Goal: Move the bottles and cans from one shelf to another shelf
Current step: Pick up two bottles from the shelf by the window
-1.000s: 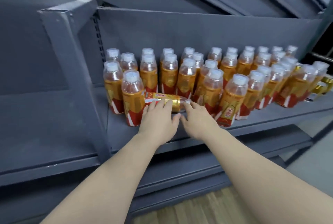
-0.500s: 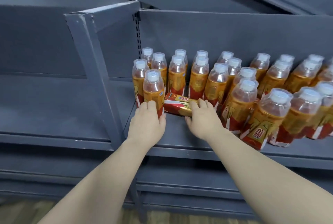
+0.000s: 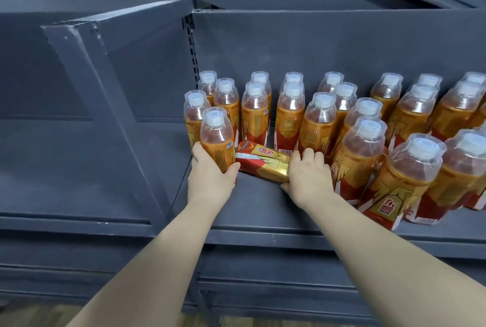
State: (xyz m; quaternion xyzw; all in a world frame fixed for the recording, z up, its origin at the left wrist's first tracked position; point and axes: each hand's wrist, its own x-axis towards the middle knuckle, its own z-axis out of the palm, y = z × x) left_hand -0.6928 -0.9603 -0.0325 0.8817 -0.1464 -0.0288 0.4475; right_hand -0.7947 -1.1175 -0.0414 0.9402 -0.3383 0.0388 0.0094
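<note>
I am seeing the left grip (image 3: 210, 179) clasping the front bottle (image 3: 217, 137) at the centre-left of the frame. Its fingers are wrapping round the bottle's left side and its thumb is pressing on the right, low on the orange label. That bottle is standing upright near the front left corner of the grey shelf (image 3: 263, 211), its white cap pointing up.

Just to the right of it, the fallen bottle (image 3: 261, 165) is lying on its side on the shelf with its red and gold label facing up. Its left end is sitting just beside the front bottle and the left thumb. The right grip (image 3: 309, 178) is grasping the fallen bottle at its right end, fingers curling over the top and thumb tucking in on the near side. That end is hiding under the hand, so I am not able to tell how the cap is lying.

Behind both and to the right, the standing bottles (image 3: 318, 116) are filling the shelf in rows that are running off the right edge of the frame. All are holding orange drink under clear overcaps.

A slanting grey post (image 3: 105, 90) is dividing this shelf from the neighbouring shelf (image 3: 79, 163) at the left of the frame. Both forearms are reaching up from the bottom edge. A strip of wooden floor (image 3: 31, 313) is showing at the lower left.
</note>
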